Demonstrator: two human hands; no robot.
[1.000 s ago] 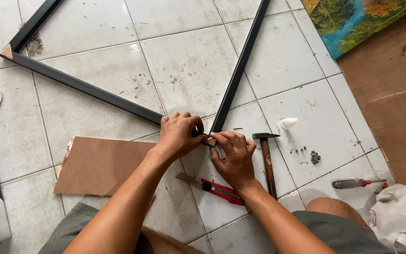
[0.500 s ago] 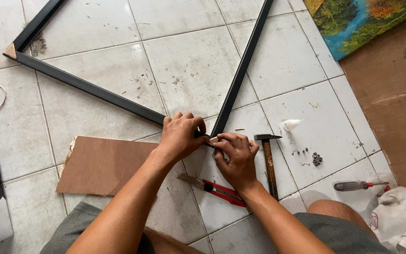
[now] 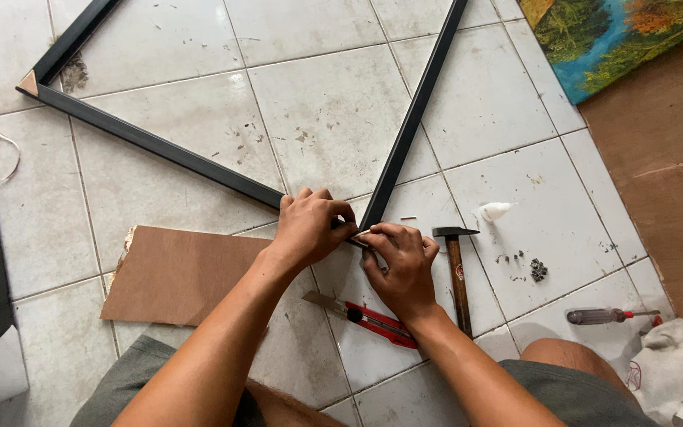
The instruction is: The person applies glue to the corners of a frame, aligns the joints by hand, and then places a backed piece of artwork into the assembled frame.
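A black picture frame (image 3: 160, 146) lies flat on the tiled floor, its near corner pointing toward me. My left hand (image 3: 310, 225) presses down on that corner, fingers curled over the joint. My right hand (image 3: 401, 265) sits beside it, fingertips pinching something small and pale at the corner; I cannot tell what it is. The two hands touch each other over the joint, which they hide.
A hammer (image 3: 456, 273) lies right of my right hand. A red utility knife (image 3: 369, 319) lies under my wrists. A brown cardboard sheet (image 3: 179, 273) is at left. A screwdriver (image 3: 606, 316), small dark fasteners (image 3: 537, 270), a landscape painting (image 3: 610, 35) and a brown board (image 3: 666, 166) are at right.
Both hands stay on the frame corner with only slight finger shifts. The view has barely drifted.
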